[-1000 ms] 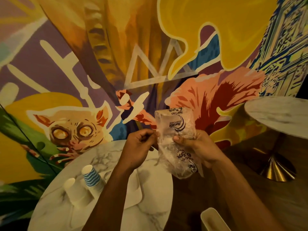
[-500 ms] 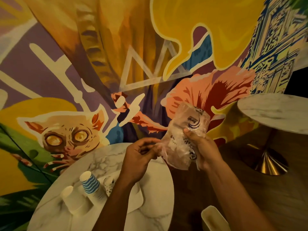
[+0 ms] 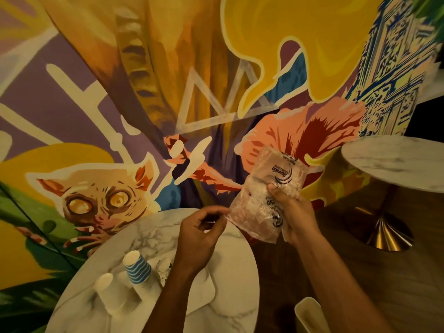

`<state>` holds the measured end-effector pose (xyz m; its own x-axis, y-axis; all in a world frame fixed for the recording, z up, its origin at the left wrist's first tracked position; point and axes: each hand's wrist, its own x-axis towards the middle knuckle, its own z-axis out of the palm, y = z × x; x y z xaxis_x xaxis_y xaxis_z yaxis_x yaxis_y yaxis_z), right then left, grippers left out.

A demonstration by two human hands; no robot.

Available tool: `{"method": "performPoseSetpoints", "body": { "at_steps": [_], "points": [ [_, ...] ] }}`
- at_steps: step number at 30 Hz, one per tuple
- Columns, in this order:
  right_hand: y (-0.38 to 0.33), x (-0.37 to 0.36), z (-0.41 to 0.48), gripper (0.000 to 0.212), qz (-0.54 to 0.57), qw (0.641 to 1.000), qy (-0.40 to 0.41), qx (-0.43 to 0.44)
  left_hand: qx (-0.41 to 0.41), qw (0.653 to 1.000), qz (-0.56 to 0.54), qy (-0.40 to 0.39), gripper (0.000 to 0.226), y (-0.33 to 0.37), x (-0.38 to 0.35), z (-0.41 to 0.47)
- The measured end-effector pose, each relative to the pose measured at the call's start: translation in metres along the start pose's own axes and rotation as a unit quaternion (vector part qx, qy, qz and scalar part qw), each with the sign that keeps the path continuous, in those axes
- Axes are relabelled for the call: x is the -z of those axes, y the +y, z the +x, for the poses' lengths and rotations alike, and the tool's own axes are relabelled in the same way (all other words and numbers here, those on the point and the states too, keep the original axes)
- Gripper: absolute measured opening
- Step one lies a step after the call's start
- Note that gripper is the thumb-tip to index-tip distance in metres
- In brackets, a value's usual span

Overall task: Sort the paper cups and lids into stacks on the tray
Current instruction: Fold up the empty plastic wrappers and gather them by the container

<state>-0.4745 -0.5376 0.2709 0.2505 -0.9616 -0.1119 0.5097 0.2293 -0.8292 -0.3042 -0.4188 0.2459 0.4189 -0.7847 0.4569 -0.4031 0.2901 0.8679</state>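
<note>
1. Grip, right hand (image 3: 294, 212): closed around the middle of a clear plastic bag (image 3: 266, 195) with printed branding, held above the far edge of the round marble table (image 3: 230, 299). The thumb lies across the front of the film. The contents cannot be made out; it appears to hold cups or lids.

2. Grip, left hand (image 3: 199, 229): fingers curled, fingertips pinched at or just beside the bag's lower left edge. Whether film is actually caught between them cannot be told.

3. Task items: a blue-striped cup (image 3: 137, 267) and a plain white cup (image 3: 108, 292) stand inverted on the white tray (image 3: 204, 289) near the left table edge. A small speckled cup (image 3: 164, 266) stands just beside the striped cup, partly hidden by the left forearm.

4. Risk: the bag is thin and crumpled. A sharp pull could tear it wide, spilling the contents onto the table or the floor beyond its edge.

5. Risk: the left forearm crosses directly over the tray. Lowering it could knock over the speckled or striped cup.

6. Risk: the bag hangs partly past the table edge. A slipped grip would drop it to the floor, not the tabletop.

7. Judgement: sorting is at an early stage, with the bag apparently unopened.
</note>
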Motion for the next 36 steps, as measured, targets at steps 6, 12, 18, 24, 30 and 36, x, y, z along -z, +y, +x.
{"method": "performPoseSetpoints", "body": {
  "at_steps": [6, 12, 18, 24, 30, 36],
  "points": [
    [0.006, -0.004, -0.011, 0.028, -0.141, 0.985, -0.094, 0.041, 0.066, 0.995, -0.064, -0.026, 0.043, 0.006, 0.019, 0.008],
    [0.012, -0.016, -0.025, 0.033, -0.203, 0.961, -0.181, 0.056, 0.157, 0.966, -0.072, -0.191, 0.054, 0.025, 0.020, 0.023],
    [-0.001, -0.001, -0.033, 0.041, -0.173, 0.946, -0.275, -0.006, 0.173, 0.952, -0.188, -0.168, 0.036, 0.022, 0.031, 0.013],
    [-0.001, 0.005, -0.040, 0.023, -0.126, 0.964, -0.233, 0.010, 0.120, 0.961, -0.184, -0.171, 0.050, 0.018, 0.036, 0.009],
    [0.011, 0.010, -0.041, 0.058, -0.137, 0.970, -0.157, -0.127, 0.052, 0.977, -0.049, -0.203, 0.053, 0.011, 0.039, 0.008],
    [0.023, 0.015, -0.057, 0.047, -0.200, 0.931, -0.266, -0.147, 0.041, 0.966, -0.037, -0.251, 0.052, 0.009, 0.046, 0.005]
  ]
}}
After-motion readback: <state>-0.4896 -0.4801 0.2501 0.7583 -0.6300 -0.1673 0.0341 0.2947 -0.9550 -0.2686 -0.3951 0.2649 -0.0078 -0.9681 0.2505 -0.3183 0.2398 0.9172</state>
